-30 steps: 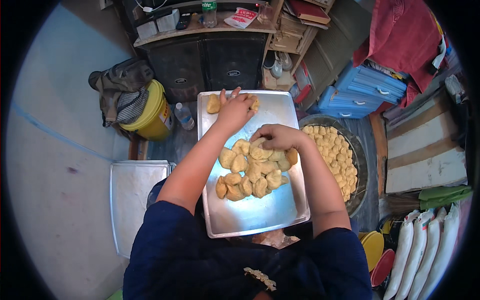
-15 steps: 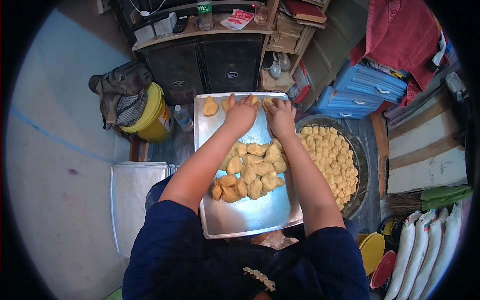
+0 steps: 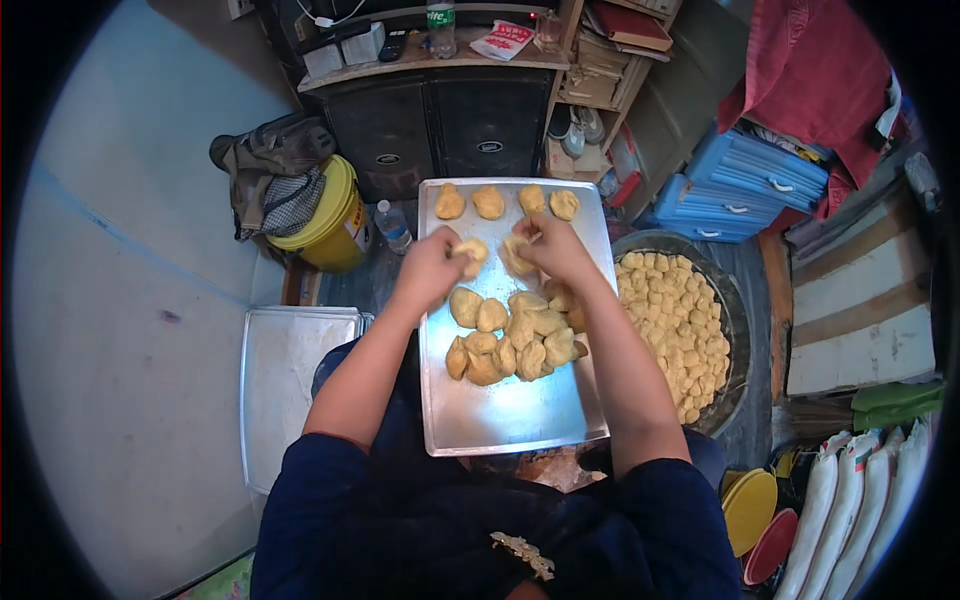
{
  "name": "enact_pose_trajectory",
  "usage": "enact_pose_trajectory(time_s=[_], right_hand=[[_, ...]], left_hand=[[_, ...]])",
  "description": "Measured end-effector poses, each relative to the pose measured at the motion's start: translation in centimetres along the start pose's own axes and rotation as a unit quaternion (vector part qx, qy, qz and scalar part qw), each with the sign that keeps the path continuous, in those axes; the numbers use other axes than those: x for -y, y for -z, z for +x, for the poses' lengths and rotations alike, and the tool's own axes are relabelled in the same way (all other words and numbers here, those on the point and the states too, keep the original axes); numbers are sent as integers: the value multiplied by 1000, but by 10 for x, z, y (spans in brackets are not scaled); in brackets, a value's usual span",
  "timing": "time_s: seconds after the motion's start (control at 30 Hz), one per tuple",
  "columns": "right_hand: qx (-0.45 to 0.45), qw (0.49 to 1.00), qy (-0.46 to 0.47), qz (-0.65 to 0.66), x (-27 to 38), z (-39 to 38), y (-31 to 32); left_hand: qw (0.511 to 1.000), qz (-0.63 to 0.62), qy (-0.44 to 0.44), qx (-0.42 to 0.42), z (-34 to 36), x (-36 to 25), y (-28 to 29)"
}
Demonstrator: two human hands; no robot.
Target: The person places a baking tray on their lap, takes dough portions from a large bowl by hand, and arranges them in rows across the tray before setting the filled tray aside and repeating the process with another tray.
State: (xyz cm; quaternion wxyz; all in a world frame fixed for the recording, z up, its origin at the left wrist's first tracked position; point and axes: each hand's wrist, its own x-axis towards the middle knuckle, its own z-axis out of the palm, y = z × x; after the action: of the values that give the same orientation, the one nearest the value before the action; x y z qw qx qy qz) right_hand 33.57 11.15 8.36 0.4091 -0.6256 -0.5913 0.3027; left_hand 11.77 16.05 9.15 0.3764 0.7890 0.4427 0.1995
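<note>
A metal baking tray (image 3: 500,425) lies in front of me. Along its far edge sits a row of several dough pieces (image 3: 488,203), spaced apart. My left hand (image 3: 432,267) is closed on one dough piece (image 3: 471,256), held just over the tray below that row. Opposite it, my right hand (image 3: 552,245) pinches another dough piece (image 3: 517,256), slightly blurred. Between my forearms a heap of yellowish dough pieces (image 3: 520,335) covers the tray's middle, some touching or overlapping. My right forearm hides the heap's right side.
To the right stands a round dark basin (image 3: 738,345) full of small dough pieces. Flat trays (image 3: 300,320) are stacked at left. A yellow bucket (image 3: 335,225), a water bottle (image 3: 393,228) and black speakers (image 3: 485,125) lie beyond. Blue drawers (image 3: 745,185) stand far right.
Both hands have come back from the tray's far edge, where the row of dough pieces now lies uncovered. Each hand now holds a piece from the heap. The whole view has shifted slightly.
</note>
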Motion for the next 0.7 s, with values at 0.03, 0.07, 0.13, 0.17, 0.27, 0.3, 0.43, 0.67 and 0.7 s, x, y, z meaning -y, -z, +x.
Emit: enact_pose_trajectory(time_s=[0.03,0.07,0.13,0.17,0.27,0.3,0.43,0.67,0.7], right_hand=[[-47,999,-17,20,10,6,-11],[-49,998,-18,20,14,8,-25],[-47,994,29,-91,19,12,-48],[-2,989,37,-145,22,12,-51],[-2,994,3,-112,28,5,-36],[-6,993,1,-114,21,1,-25],[42,965,-28,-256,19,-33,19],[243,900,-18,-361,34,-52,16],[203,933,-24,-297,29,-50,18]], left_hand=[[996,18,7,-87,-1,-3,4],[984,35,13,-173,-2,-6,8],[984,77,-12,-162,0,7,3],[978,144,-21,-150,1,11,0],[952,251,-62,-164,-2,9,-3],[933,290,-90,-192,-2,5,-4],[924,245,-209,-206,5,-8,-15],[927,265,-254,-75,29,12,-42],[929,261,-252,-71,29,13,-43]])
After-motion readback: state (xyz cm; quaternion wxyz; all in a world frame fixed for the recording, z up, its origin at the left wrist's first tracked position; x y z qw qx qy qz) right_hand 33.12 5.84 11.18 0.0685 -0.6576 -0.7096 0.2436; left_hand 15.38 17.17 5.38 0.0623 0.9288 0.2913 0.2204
